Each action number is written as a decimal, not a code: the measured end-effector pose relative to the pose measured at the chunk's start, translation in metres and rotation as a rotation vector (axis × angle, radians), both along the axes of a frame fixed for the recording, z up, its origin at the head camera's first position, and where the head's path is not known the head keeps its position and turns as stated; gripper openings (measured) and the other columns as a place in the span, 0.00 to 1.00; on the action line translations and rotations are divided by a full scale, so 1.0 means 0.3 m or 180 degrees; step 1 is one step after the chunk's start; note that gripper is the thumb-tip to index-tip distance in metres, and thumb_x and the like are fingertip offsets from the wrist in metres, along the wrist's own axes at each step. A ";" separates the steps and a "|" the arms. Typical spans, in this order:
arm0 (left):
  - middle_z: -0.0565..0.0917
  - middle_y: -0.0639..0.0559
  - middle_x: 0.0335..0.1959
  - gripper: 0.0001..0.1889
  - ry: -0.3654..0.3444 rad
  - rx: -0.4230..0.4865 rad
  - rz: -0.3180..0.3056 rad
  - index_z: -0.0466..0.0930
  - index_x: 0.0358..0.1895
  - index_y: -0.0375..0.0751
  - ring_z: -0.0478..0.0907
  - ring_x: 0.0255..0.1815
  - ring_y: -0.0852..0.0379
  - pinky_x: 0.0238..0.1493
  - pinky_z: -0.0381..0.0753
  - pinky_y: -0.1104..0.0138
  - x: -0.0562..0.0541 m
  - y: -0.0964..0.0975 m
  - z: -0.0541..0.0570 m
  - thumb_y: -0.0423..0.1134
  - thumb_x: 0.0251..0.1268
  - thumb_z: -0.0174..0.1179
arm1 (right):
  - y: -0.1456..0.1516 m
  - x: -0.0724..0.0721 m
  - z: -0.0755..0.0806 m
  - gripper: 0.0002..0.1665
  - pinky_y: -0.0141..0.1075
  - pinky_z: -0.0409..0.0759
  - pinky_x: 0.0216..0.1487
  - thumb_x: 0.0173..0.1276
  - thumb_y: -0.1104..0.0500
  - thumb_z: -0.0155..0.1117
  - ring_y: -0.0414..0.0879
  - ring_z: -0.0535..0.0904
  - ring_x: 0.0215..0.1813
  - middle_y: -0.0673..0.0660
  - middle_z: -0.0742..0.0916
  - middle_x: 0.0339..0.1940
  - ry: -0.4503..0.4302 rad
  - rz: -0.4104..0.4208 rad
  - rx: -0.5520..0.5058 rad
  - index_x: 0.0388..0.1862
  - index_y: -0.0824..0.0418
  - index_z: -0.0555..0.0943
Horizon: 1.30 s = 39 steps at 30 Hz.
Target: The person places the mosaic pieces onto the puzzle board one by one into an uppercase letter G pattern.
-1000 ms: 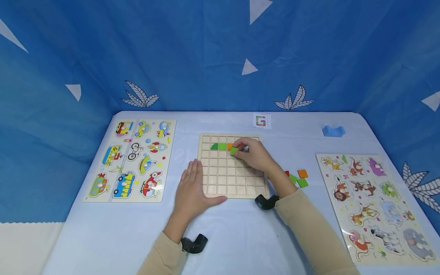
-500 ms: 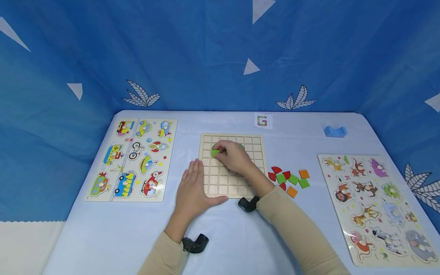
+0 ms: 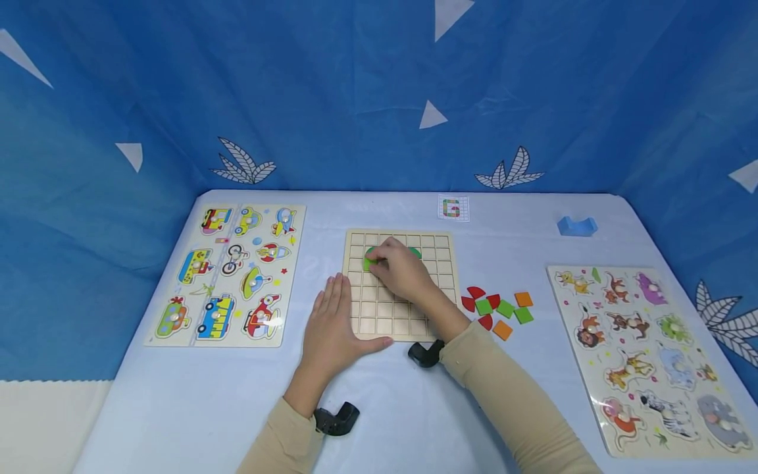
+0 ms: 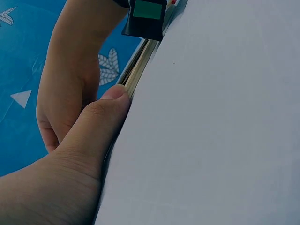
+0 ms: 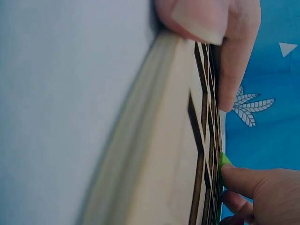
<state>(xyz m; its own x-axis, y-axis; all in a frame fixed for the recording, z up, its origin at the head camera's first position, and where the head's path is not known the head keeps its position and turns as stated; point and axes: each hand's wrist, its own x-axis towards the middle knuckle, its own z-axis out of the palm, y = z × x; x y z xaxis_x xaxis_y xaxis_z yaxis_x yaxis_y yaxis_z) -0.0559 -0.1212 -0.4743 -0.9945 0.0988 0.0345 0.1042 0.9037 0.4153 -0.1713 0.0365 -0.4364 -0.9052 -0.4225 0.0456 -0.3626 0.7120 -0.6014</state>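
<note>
with my right hand (image 3: 403,266) i pinch a light green tile (image 3: 368,264), thin and flat, my thumb and fingers clamped on it. it is at ten o'clock from the middle of the grid board (image 3: 385,309), partly covered by my fingers, so i cannot tell if it sits fully inside a cell. this board is pale wood, square, with straight grooves making many small square cells; in the right wrist view its thick edge shows bands like layers. my left hand (image 3: 331,326) rests at eight o'clock of the board, four fingers straight and together, thumb spread apart along the near edge and touching the wood. at one o'clock, just beside my right hand, a rounded green piece (image 3: 416,253) lies on the board. between three and four o'clock, on the pale, slightly wrinkled cloth (image 3: 385,421), are scattered red quarter-circles (image 3: 476,292), green squares (image 3: 523,315) and orange squares (image 3: 503,330). a small printed paper card (image 3: 453,208) lies at one o'clock, beyond the board. well apart, at nine o'clock, is a glossy vehicle puzzle (image 3: 237,338); toward four o'clock, an animal puzzle (image 3: 645,449) with curved shapes.
</note>
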 end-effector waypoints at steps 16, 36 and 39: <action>0.45 0.43 0.83 0.74 -0.0032 0.0007 0.0015 0.42 0.80 0.35 0.38 0.84 0.49 0.82 0.47 0.53 0.007 0.007 0.001 0.85 0.36 0.58 | 0.071 0.040 0.045 0.17 0.43 0.80 0.53 0.68 0.57 0.67 0.45 0.80 0.49 0.49 0.83 0.47 -0.0205 0.0034 -0.0021 0.56 0.51 0.84; 0.42 0.44 0.83 0.75 -0.0120 0.0065 0.0058 0.40 0.80 0.37 0.36 0.84 0.49 0.82 0.45 0.53 -0.001 0.008 0.003 0.84 0.34 0.61 | 0.605 0.103 0.128 0.26 0.34 0.79 0.31 0.67 0.61 0.68 0.50 0.74 0.36 0.59 0.83 0.49 -0.0772 -0.0513 0.0283 0.64 0.56 0.78; 0.42 0.44 0.83 0.75 -0.0128 0.0068 0.0056 0.40 0.80 0.37 0.35 0.84 0.49 0.82 0.45 0.53 -0.002 0.009 0.003 0.84 0.34 0.61 | 0.689 0.116 0.120 0.25 0.34 0.78 0.33 0.67 0.61 0.68 0.50 0.74 0.36 0.61 0.83 0.49 -0.0827 -0.0652 0.0328 0.63 0.58 0.78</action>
